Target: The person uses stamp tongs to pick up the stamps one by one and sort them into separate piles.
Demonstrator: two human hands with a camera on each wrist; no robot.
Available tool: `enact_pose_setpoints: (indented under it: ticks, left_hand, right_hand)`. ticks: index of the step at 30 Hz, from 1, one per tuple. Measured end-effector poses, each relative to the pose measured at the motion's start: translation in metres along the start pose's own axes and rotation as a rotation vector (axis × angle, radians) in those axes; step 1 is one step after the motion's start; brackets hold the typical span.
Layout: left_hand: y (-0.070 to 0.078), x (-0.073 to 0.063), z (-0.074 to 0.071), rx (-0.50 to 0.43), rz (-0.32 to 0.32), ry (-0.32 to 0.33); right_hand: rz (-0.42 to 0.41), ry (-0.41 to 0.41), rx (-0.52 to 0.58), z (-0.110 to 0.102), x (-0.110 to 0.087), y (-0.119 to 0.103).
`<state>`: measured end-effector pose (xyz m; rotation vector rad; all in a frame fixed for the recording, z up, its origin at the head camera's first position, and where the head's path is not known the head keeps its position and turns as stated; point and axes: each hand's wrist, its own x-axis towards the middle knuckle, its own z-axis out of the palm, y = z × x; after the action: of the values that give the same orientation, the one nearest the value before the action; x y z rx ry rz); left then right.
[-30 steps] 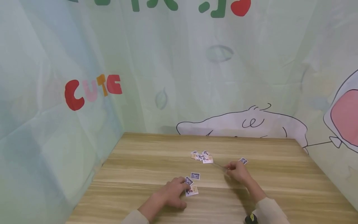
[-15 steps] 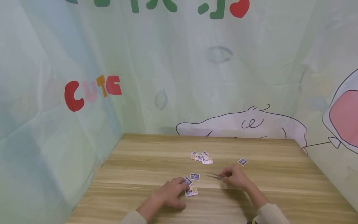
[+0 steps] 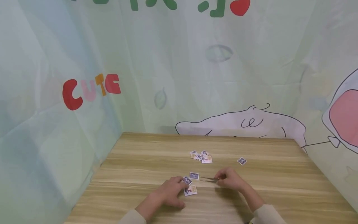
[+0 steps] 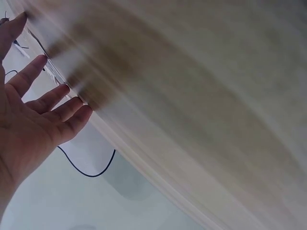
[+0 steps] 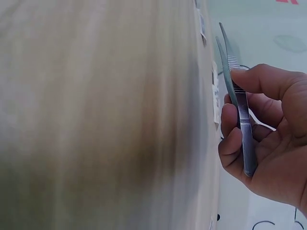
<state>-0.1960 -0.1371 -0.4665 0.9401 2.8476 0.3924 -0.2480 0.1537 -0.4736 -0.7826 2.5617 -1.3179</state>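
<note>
My right hand (image 3: 230, 179) pinches a pair of metal tweezers (image 5: 243, 115) between thumb and fingers. Their two tips stand slightly apart and point left, just right of a small dark picture card (image 3: 194, 176) on the table. My left hand (image 3: 172, 192) lies with spread fingers, its fingertips at a second dark card (image 3: 187, 180) and a pale printed card (image 3: 191, 191). In the left wrist view the fingers (image 4: 72, 122) are extended, tips right at the tabletop.
Farther back on the wooden table (image 3: 139, 161) lies a cluster of small printed cards (image 3: 206, 159), partly overlapping. One more dark card (image 3: 242, 161) lies alone at the right, beyond my right hand. Printed cloth walls (image 3: 145, 93) rise at the table's back and sides.
My right hand has moved left and toward me with the tweezers, from near the card cluster to beside the nearer dark card. My left hand has stayed in place.
</note>
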Motion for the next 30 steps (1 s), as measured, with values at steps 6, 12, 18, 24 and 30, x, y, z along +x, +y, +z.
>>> enact_pose_setpoints:
  ticks: [6,12,18,24,30]
  left_hand:
    - [-0.001,0.0,0.0,0.012,0.014,0.004]
    - [-0.001,-0.001,0.001,0.016,0.004,-0.008]
    - [-0.001,-0.001,0.003,0.012,-0.005,-0.01]
    - [-0.001,0.0,0.003,0.017,-0.008,-0.011]
    - [-0.001,0.0,0.003,0.018,-0.019,-0.009]
  right_hand:
    - [0.009,-0.023,-0.01,0.009,0.003,-0.001]
    - [0.035,-0.053,-0.003,0.017,0.004,-0.005]
    - [0.021,-0.071,0.007,0.022,0.005,-0.008]
    - [0.033,-0.078,-0.011,0.026,0.009,-0.01]
    - [0.039,-0.074,-0.021,0.031,0.014,-0.012]
